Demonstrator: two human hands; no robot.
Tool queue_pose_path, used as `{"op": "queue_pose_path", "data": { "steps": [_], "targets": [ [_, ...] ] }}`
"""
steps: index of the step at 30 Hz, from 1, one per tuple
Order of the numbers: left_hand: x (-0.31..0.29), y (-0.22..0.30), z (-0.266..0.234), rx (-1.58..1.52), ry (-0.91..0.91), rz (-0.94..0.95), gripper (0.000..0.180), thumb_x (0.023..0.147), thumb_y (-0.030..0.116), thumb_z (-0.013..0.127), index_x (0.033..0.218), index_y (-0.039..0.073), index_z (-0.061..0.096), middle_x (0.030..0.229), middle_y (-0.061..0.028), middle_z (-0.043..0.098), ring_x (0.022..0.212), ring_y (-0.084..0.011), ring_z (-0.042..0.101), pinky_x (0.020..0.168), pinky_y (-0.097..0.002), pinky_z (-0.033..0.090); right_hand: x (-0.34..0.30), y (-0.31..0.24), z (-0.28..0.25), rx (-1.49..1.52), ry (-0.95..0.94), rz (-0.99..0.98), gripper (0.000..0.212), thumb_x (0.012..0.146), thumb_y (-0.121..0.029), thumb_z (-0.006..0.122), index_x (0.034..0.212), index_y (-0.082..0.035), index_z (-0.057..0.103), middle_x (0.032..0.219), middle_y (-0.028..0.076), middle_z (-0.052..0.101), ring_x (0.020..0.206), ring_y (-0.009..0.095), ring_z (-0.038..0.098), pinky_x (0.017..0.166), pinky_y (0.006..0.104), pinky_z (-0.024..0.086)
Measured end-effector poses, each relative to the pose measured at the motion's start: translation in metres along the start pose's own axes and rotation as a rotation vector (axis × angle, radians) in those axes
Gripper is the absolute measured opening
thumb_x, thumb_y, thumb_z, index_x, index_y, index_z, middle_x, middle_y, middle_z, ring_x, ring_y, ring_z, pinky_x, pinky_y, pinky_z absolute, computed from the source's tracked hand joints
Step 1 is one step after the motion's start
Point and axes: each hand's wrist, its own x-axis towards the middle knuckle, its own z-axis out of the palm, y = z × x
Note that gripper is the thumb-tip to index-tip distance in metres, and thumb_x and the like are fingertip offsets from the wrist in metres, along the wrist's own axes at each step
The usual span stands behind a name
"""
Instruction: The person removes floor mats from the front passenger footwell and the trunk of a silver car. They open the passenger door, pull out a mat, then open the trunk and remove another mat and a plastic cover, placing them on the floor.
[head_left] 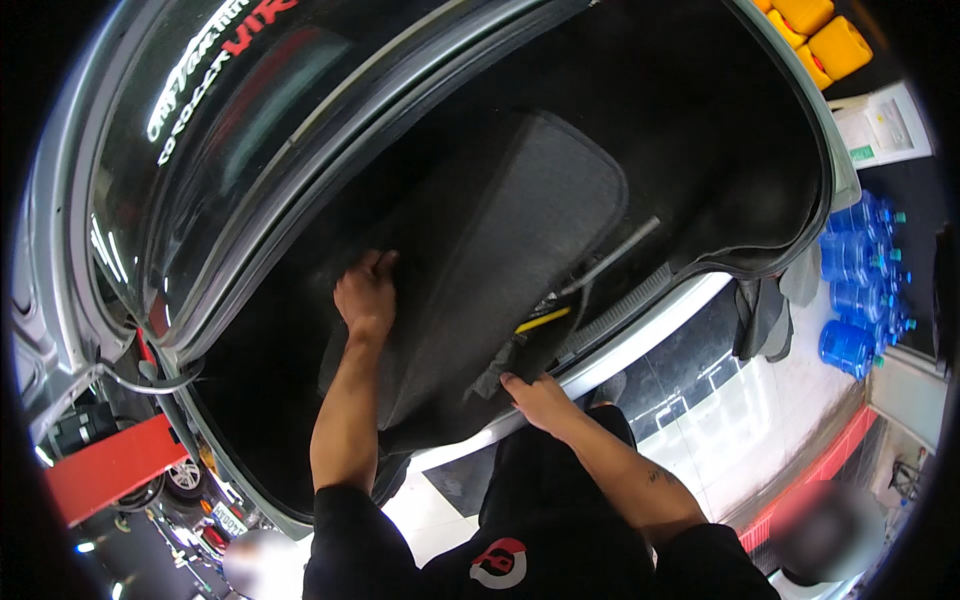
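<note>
Inside an open car trunk lies a dark grey carpeted floor panel (510, 220), with a fold running along it and its far right corner raised. My left hand (365, 298) is on the left side of this panel, fingers curled in; whatever they hold is lost in the dark. At the near edge, my right hand (543, 402) grips the dark trunk carpet (550, 352), thumb on top. A crumpled grey piece (492, 372) lies beside that thumb. Between panel and sill show a yellow strip (542, 320) and a grey rod (618, 254).
The raised trunk lid with its glass (240, 110) is at the left. A pale bumper (640, 335) borders the near side, with dark cloths (765, 315) hanging to its right. Blue water jugs (852, 260) and yellow canisters (838, 45) stand at the right.
</note>
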Motion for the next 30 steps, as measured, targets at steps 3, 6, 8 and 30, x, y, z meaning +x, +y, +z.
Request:
{"op": "queue_pose_path", "data": {
  "steps": [3, 6, 8, 30],
  "targets": [
    [-0.032, 0.009, -0.035, -0.083, 0.055, 0.048, 0.021, 0.093, 0.026, 0.073, 0.096, 0.005, 0.076, 0.090, -0.0193, 0.073, 0.087, -0.0400, 0.070, 0.078, -0.0451, 0.054, -0.039, -0.012, -0.001, 0.017, 0.001, -0.008, 0.032, 0.103, -0.029, 0.057, 0.116, -0.001, 0.065, 0.104, 0.023, 0.070, 0.094, 0.043, 0.067, 0.084, 0.0478, 0.053],
    [-0.063, 0.021, -0.057, -0.215, 0.072, 0.051, 0.015, 0.089, 0.020, 0.078, 0.090, 0.006, 0.076, 0.086, -0.0164, 0.073, 0.081, -0.0354, 0.070, 0.075, -0.0401, 0.054, -0.082, -0.011, -0.006, -0.018, -0.078, -0.123, 0.027, 0.102, -0.023, 0.059, 0.117, -0.001, 0.065, 0.103, 0.021, 0.069, 0.088, 0.041, 0.067, 0.080, 0.0461, 0.053],
    [-0.091, 0.024, -0.072, -0.167, 0.082, -0.004, 0.013, 0.088, 0.020, 0.078, 0.088, 0.007, 0.076, 0.082, -0.0132, 0.072, 0.077, -0.0326, 0.069, 0.074, -0.0377, 0.054, -0.112, -0.006, -0.014, 0.070, -0.097, -0.096, 0.024, 0.101, -0.018, 0.062, 0.117, -0.002, 0.064, 0.100, 0.018, 0.069, 0.086, 0.038, 0.068, 0.076, 0.0442, 0.053],
    [-0.495, 0.011, -0.133, -0.233, 0.526, -0.627, 0.022, 0.088, 0.028, 0.077, 0.087, 0.006, 0.076, 0.080, -0.0104, 0.070, 0.079, -0.0309, 0.069, 0.072, -0.0426, 0.053, -0.285, 0.011, -0.053, -0.697, -0.592, 0.305, 0.046, 0.099, -0.029, 0.066, 0.132, 0.002, 0.057, 0.117, 0.012, 0.065, 0.099, 0.022, 0.066, 0.077, 0.0360, 0.058]
  ]
}}
